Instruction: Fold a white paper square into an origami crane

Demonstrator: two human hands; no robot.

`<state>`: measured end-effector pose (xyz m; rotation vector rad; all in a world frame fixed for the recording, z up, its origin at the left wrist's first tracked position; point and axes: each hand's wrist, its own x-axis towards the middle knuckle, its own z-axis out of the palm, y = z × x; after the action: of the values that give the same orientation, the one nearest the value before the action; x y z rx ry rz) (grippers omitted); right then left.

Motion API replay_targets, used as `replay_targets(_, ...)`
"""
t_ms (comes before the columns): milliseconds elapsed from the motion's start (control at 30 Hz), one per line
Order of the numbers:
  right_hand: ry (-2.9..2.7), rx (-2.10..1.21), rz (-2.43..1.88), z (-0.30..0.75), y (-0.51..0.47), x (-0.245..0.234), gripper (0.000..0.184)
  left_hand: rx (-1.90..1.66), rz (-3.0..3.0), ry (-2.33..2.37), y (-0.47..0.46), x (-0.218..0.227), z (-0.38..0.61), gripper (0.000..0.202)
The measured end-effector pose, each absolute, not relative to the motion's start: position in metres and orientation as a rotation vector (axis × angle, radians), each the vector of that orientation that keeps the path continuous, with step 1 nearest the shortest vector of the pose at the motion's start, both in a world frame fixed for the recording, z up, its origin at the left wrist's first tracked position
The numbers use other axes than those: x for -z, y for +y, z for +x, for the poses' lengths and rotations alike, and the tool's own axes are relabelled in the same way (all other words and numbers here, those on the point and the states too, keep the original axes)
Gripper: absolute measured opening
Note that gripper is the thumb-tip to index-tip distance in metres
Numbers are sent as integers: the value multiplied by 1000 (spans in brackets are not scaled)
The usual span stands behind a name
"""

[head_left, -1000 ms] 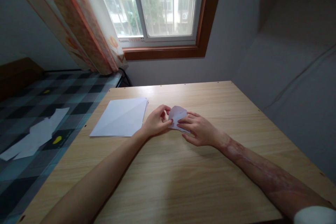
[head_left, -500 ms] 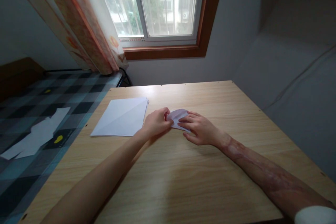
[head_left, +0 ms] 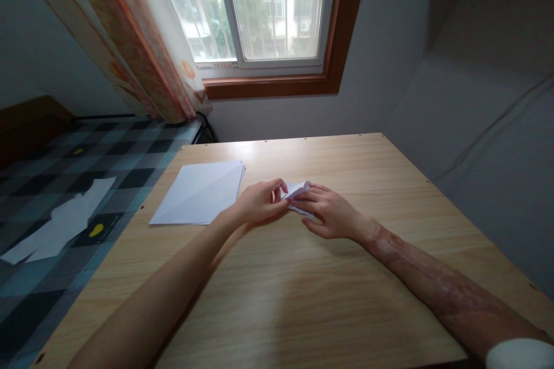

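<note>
A small folded piece of white paper (head_left: 298, 191) lies on the wooden table (head_left: 303, 288) between my two hands. My left hand (head_left: 259, 203) pinches its left edge with fingers curled. My right hand (head_left: 329, 212) presses on the paper's right side, fingertips flat on it. Most of the folded piece is hidden under the fingers.
A stack of white paper sheets (head_left: 199, 192) lies on the table to the left of my hands. Beyond the table's left edge is a checked bed cover (head_left: 64, 184) with loose paper scraps (head_left: 56, 225). A window (head_left: 259, 8) and curtain (head_left: 142, 40) are behind.
The raised flap of the folded paper has been pushed down flatter. My left hand shifted slightly right along the paper; my right hand stayed pressed in place.
</note>
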<state>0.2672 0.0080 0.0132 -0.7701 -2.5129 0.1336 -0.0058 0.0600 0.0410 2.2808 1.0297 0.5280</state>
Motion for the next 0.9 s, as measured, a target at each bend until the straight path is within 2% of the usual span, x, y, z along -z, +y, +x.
replay_targets(100,-2522,-140,-784,267,8,-13,50,-475,2047,791,69,-42,-19,48)
replay_targets(200,-2513,-134,-802,268,8,-11,46,-494,1912,746,75,-42,-27,57)
replay_targets(367,-2510,-144,-807,269,9,-8,46,-648,1987,825,72,-40,-19,46)
replay_targets(500,-2507,-157,-802,269,8,-10,46,-838,2158,1129,67,-34,-6,24)
replay_targets(633,-2506,-178,-798,269,7,-12,45,-930,2139,1300,69,-28,-2,12)
replay_targets(900,-2474,-238,-813,269,6,-13,27,-1016,2042,1352,82,-18,-10,19)
